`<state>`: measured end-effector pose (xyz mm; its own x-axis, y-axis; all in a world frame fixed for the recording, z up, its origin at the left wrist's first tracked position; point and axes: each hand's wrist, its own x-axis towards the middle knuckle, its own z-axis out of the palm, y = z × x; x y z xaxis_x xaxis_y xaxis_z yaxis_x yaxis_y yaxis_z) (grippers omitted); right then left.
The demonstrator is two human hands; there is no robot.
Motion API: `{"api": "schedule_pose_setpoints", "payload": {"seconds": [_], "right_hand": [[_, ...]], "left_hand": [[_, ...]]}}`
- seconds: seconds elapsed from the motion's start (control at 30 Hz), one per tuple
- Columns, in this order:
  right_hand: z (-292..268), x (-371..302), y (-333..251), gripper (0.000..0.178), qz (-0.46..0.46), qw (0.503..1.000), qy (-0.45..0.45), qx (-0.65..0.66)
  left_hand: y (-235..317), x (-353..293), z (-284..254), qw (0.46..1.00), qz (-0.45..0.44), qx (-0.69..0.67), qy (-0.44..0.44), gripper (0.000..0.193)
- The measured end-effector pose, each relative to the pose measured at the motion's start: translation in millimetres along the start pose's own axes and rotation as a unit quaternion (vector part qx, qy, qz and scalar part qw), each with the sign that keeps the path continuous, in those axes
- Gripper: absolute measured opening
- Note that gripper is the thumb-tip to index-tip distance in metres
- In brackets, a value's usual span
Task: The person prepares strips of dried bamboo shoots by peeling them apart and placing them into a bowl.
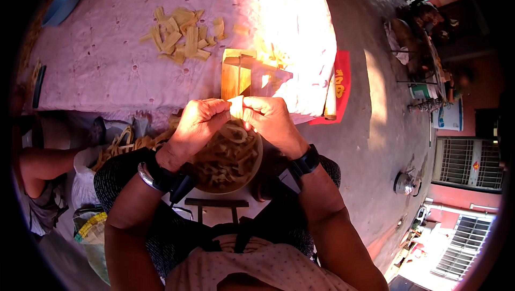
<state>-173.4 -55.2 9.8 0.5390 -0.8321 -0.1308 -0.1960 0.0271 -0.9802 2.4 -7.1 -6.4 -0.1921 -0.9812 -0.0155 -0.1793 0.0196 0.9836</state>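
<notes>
A short, pale yellowish strip (236, 107), like dried plant peel, spans the gap between my two hands at the table's near edge. My left hand (197, 122) pinches its left side with thumb and fingers. On the other side, my right hand (271, 120) has its fingers closed on the strip too. Just beyond them a wooden block (229, 76) with a thin upright piece across it sits on the cloth. Below my hands a round basin (259, 162) full of curled pale strips (228, 154) rests at my lap. Flat cut pieces (179, 34) lie heaped on the table.
A pink cloth (118, 33) covers the table, brightly sunlit at right. A blue basin (63, 0) stands far left, near a dark-handled object (39, 87). Another person's leg (45, 165) is at left. A red bag (342, 84) hangs by the right edge; a kettle (405, 183) stands on the floor.
</notes>
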Motion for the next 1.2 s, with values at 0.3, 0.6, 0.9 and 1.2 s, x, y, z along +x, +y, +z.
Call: {"api": "schedule_pose_setpoints", "payload": {"seconds": [0.3, 0.6, 0.9, 1.2], "right_hand": [[5, 5, 19, 0.006, -0.091, 0.992, 0.044, -0.074], [-16, 1, 6, 0.013, -0.030, 0.994, 0.103, 0.035], [-2, 1, 7, 0.021, -0.041, 0.983, -0.025, 0.178], [-3, -2, 8, 0.008, -0.023, 0.999, 0.001, 0.041]], "left_hand": [[0, 1, -10, 0.967, -0.115, -0.226, 0.035, 0.009], [9, -1, -24, 0.968, -0.129, -0.208, 0.045, 0.021], [5, -3, -14, 0.941, -0.179, -0.286, 0.005, 0.019], [4, -9, -15, 0.971, -0.101, -0.210, 0.063, 0.016]]}}
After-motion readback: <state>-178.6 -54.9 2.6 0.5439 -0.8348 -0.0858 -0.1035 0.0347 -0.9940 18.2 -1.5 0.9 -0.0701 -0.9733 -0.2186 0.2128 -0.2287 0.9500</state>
